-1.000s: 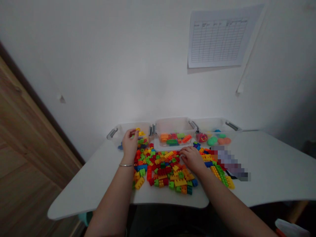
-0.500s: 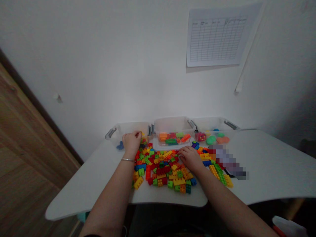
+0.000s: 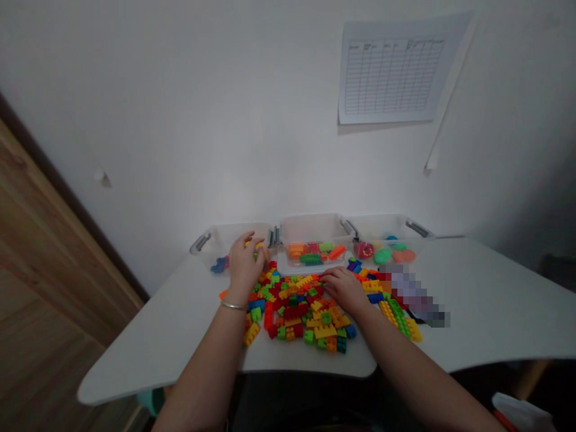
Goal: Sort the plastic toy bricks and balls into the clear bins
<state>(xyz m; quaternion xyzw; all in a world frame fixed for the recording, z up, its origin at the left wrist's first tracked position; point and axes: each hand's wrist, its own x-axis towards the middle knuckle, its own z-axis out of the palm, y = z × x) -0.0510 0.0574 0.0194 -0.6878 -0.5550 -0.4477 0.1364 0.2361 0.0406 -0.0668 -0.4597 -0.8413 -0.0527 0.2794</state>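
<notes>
A loose pile of colourful toy bricks (image 3: 294, 312) covers the middle of the white table. My left hand (image 3: 245, 264), with a bangle at the wrist, is raised at the front of the left clear plastic bin (image 3: 211, 255). Its fingers are spread and nothing shows between them. Yellow and blue pieces are partly visible in and behind that bin's wall. On the upper right of the pile rests my right hand (image 3: 344, 288), fingers stretched out to the left over the bricks. Its fingertips touch red and orange bricks; I see none gripped.
The middle clear bin (image 3: 315, 231) holds several bricks and stands by a white lid (image 3: 288, 264). In the right clear bin (image 3: 423, 240) are rounded toy pieces. A blurred-out flat object (image 3: 414, 294) lies to the right of long bricks (image 3: 398, 318). A printed sheet (image 3: 389, 72) hangs on the wall.
My left hand's fingers have gone from pinched together to spread, and the hand has shifted slightly right. My right hand stays almost in the same place on the pile.
</notes>
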